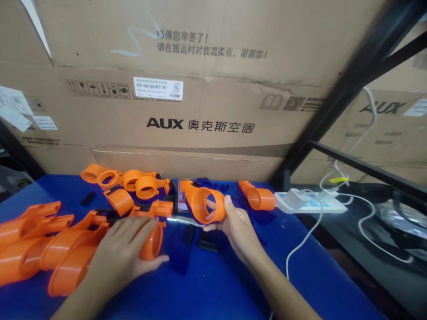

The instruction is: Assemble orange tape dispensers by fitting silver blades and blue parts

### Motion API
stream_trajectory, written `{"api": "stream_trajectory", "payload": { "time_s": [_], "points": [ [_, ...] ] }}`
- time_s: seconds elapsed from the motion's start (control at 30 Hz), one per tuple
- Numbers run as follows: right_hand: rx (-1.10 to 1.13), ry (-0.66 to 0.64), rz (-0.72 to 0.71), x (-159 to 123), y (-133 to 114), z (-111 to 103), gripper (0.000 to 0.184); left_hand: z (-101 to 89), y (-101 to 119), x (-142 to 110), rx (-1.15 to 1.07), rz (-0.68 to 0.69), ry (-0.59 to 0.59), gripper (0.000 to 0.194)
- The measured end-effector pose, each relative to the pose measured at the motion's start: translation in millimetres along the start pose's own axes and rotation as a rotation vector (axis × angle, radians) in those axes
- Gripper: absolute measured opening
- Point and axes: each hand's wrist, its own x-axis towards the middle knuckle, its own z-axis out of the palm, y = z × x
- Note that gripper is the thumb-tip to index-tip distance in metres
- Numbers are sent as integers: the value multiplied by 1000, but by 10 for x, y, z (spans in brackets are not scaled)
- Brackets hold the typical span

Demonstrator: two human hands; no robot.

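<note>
My right hand (pixel 238 226) pinches an orange plastic ring with a flat arm (pixel 217 209) between thumb and fingers; some fingertips show through its opening. The ring is tilted, its arm pointing away to the upper left. My left hand (pixel 126 249) curves over a second orange ring piece (pixel 153 240), fingers on top and thumb stretched out below it; its grip is partly hidden. Behind the right-hand piece is a pixelated patch (pixel 182 200), and a thin silvery strip (pixel 183 220) runs below it. A dark flat bar (pixel 208 245) lies on the blue surface nearer me.
Several similar orange pieces (pixel 26 258) crowd the left of the blue tabletop (pixel 227 289), more (pixel 147 186) lie at the back, and one (pixel 262 198) sits right. A white power strip (pixel 310 202) with cables stands beside a black rack post (pixel 320 120). Large cardboard boxes (pixel 207 80) rise behind.
</note>
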Motion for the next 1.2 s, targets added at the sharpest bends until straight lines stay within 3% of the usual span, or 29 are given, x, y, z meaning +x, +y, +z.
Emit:
{"api": "stream_trajectory", "payload": {
  "time_s": [0.23,0.33,0.43,0.57,0.7,0.87,1.03,1.2],
  "points": [
    [-58,-123,25,-32,49,54,69,-31,-36,18,-195,-214,300,77],
    [-97,-159,83,-84,85,173,72,-78,-87,5,-267,-287,384,82],
    [-158,-202,114,-177,131,374,70,-99,-175,-7,-321,-275,454,89],
    [-223,-316,143,-296,222,680,59,-101,-205,39,-314,-239,450,87],
    [-334,-319,133,-285,367,845,52,-97,-115,127,-261,-182,486,88],
    [-464,-371,126,-199,511,869,39,-85,-93,164,-158,-27,510,100],
    [-545,-479,129,-174,512,915,21,-78,-79,154,-174,-34,497,104],
    [-461,-397,96,-106,397,819,11,-66,-51,115,-224,-47,422,95]
  ]
}}
